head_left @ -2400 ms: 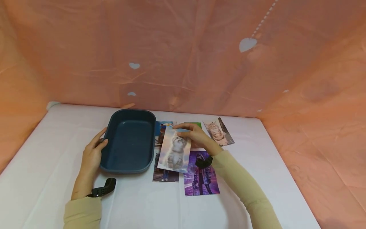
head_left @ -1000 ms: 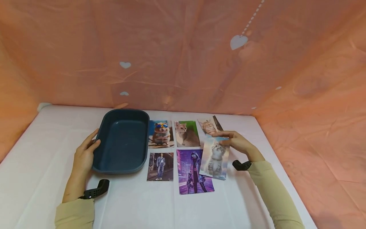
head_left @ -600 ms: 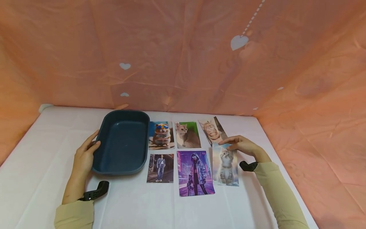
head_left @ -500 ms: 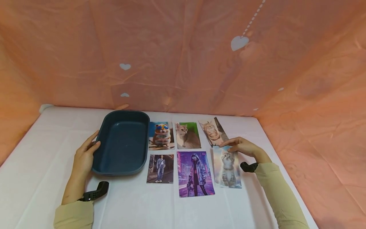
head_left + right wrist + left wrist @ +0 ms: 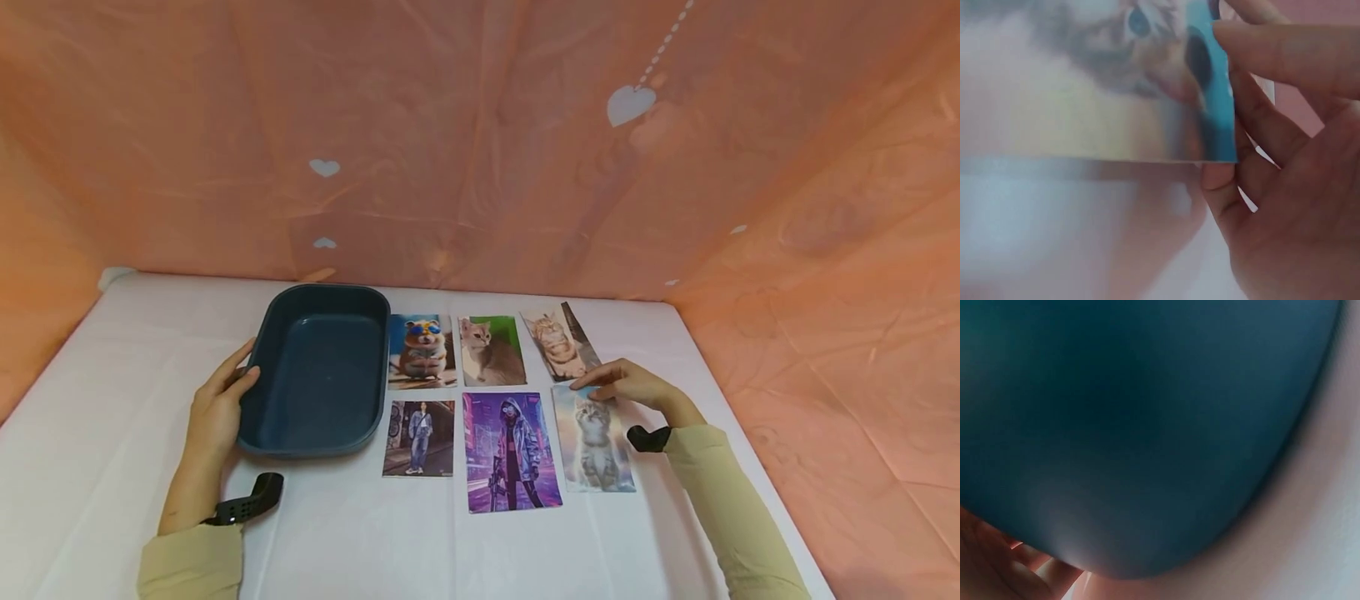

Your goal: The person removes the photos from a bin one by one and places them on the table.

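White tabletop point(image 5: 112, 417), dark blue oval tray point(image 5: 318, 371) with left hand point(image 5: 217, 408) resting relaxed against its left wall, kitten photo point(image 5: 596, 442) right of tray, far edge apparently pinched by right hand point(image 5: 630, 385)

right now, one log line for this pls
left hand rests on blue tray | right hand pinches kitten photo on table

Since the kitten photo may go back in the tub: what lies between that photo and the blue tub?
Two photos: the purple hooded-figure photo and the street photo lie flat between the kitten photo and the blue tub.
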`<state>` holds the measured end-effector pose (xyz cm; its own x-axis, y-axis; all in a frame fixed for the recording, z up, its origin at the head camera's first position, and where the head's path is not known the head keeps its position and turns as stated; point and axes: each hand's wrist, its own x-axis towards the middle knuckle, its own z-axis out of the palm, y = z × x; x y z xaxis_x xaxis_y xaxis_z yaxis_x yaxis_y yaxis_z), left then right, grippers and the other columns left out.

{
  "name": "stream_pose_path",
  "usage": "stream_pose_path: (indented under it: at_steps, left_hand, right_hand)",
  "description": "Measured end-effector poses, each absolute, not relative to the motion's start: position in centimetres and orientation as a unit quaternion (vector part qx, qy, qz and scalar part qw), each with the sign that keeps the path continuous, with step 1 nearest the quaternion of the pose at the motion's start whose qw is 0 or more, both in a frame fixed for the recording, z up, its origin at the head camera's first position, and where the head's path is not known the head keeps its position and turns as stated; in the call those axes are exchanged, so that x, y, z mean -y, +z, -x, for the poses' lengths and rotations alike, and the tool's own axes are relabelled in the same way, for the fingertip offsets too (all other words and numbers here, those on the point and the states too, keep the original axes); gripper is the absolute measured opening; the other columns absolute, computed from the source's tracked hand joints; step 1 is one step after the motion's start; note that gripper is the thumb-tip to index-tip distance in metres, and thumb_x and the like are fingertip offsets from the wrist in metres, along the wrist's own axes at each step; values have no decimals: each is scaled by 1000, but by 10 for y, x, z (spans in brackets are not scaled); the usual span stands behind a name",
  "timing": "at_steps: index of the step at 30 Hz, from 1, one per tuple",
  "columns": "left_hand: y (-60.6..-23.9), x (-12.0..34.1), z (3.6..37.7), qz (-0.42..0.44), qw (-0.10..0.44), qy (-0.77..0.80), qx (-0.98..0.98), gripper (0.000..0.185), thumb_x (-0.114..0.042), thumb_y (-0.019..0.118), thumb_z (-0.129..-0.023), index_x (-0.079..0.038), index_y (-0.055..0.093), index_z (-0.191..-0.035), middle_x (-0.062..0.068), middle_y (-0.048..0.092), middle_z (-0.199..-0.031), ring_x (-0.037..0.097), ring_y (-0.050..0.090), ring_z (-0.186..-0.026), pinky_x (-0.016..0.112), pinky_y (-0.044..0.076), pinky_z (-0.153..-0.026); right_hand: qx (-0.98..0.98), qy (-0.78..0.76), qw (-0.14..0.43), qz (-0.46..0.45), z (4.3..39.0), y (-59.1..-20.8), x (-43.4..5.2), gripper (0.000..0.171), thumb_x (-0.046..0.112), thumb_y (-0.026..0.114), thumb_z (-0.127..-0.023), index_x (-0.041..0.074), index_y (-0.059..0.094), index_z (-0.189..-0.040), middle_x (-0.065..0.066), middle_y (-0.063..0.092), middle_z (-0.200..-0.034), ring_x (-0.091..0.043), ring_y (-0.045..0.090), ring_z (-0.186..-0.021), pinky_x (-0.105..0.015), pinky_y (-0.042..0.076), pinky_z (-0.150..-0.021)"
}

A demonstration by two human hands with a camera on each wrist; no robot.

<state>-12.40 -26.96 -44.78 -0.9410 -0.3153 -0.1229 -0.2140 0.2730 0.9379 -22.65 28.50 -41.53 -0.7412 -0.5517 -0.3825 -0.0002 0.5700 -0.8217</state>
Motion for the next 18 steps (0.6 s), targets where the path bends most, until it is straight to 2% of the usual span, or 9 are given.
stream_pose_path:
  at_steps: [8,12,15,18]
  left_hand:
    - [-445,270,123,-164,42,-580,797,51,-37,42,-101,-25,33,-150,26,36,-148,41,30,-136,57,22,-110]
    - [-445,273,121,-165,46,-550,818,52,-38,42,-101,-22,33,-149,27,40,-145,43,35,-133,58,26,-107]
    - [-446,275,120,-160,59,-507,845,51,-36,43,-101,-20,35,-149,26,46,-140,41,43,-125,52,34,-100]
    - [-446,277,118,-140,80,-465,871,49,-32,45,-101,-16,39,-147,27,51,-136,41,52,-116,38,39,-86]
  right_hand:
    - [-834,-437,287,176,225,-410,-287,37,9,58,-94,-5,57,-128,-23,59,-128,-28,58,-118,-35,48,-96]
    - [-838,-454,254,163,226,-407,-284,40,8,58,-93,-9,53,-129,-28,60,-123,-27,62,-111,-32,49,-93]
    - [-853,-456,208,145,224,-403,-278,40,9,57,-94,-10,52,-129,-30,60,-120,-28,63,-108,-36,50,-93]
    - [-875,-441,150,128,220,-400,-271,38,13,56,-96,-8,55,-127,-29,61,-119,-31,62,-107,-44,48,-94]
